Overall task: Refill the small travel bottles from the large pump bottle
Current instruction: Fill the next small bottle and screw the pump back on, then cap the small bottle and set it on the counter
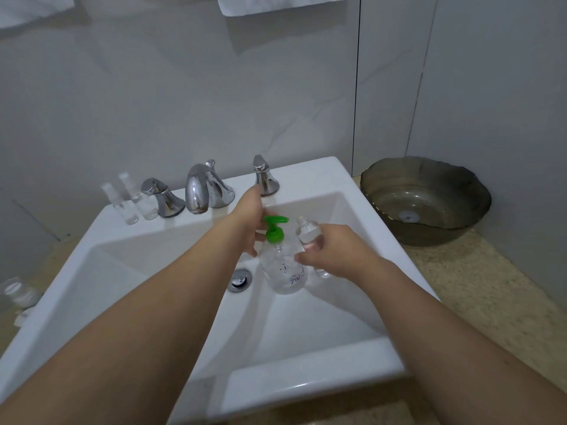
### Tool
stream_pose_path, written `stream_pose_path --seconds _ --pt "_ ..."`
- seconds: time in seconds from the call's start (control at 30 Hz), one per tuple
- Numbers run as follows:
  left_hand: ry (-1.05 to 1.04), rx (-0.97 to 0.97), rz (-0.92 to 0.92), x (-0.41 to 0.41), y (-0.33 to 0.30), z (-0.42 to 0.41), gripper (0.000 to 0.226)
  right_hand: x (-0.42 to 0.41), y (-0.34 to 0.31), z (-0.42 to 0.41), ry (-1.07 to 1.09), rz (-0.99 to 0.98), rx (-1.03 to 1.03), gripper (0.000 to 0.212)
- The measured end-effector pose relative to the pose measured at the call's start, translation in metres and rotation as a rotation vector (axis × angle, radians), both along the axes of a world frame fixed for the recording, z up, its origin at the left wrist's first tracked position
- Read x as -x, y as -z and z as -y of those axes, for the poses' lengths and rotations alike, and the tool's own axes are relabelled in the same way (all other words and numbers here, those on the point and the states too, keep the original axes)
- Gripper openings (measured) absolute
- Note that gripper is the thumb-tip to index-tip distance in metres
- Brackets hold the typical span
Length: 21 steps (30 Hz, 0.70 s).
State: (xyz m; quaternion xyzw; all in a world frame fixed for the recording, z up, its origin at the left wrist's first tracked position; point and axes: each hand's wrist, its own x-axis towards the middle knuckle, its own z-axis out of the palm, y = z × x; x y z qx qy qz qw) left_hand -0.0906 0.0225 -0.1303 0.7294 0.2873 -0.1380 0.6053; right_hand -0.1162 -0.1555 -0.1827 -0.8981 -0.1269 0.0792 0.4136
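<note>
Both hands meet over the sink (310, 391) basin. Left hand (250, 220) curls around the neck of the pump bottle (283, 268), just below its green pump head (274, 228); its fingertips are mostly hidden behind the bottle. Right hand (333, 254) grips an uncapped small travel bottle (308, 233), mouth tilted toward the pump spout, just right of the pump bottle; its lower body is covered by the fingers. Fill levels unreadable. Beyond the left hand, two capped spray bottles (130, 200) stand on the sink ledge beside the faucet (202, 190). Far left, blurred clear items are cut off.
</note>
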Motion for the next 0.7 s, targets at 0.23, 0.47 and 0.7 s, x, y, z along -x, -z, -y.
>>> stream_pose_path --seconds 0.23,0.47,0.7 --pt "0.003 -0.099 -0.001 0.036 0.007 -0.006 0.061 0.024 -0.017 0.002 0.137 0.000 -0.014 0.026" --pt "0.059 -0.151 -0.030 0.084 -0.008 -0.033 0.062 0.067 -0.035 -0.020 0.105 0.011 -0.090 0.021" --pt "0.052 -0.193 0.011 0.132 -0.024 -0.086 0.055 0.103 -0.048 -0.087 0.027 0.006 -0.182 0.023"
